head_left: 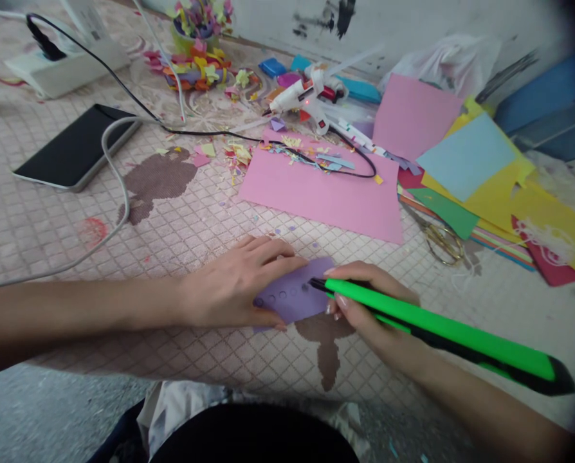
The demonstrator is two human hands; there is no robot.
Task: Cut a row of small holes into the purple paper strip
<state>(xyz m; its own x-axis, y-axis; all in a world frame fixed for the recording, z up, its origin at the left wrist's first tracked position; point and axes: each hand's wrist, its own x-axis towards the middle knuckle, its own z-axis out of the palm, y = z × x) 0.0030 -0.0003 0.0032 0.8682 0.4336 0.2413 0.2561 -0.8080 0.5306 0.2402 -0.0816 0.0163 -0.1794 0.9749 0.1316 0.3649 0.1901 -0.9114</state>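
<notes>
My left hand [242, 283] lies flat on a small piece of purple paper [297, 310], pressing it against the cloth, thumb and forefinger spread along its edges. A row of several small circles runs across the paper, with a dark spot near the right end. My right hand [365, 302] is closed around a long bright green and black tool [442, 321]; its exact kind is unclear. The tool's narrow black tip meets or hovers just above the paper by the dark spot. Part of the purple paper is hidden under my left hand.
Beyond my hands lies pink paper [316, 206] with scraps and a black cord on it. Gold-handled scissors [442, 243] and coloured sheets [471, 157] are at right. A white glue gun [292, 96] stands behind; a dark tablet or phone [78, 148] and power strip [51, 71] are left.
</notes>
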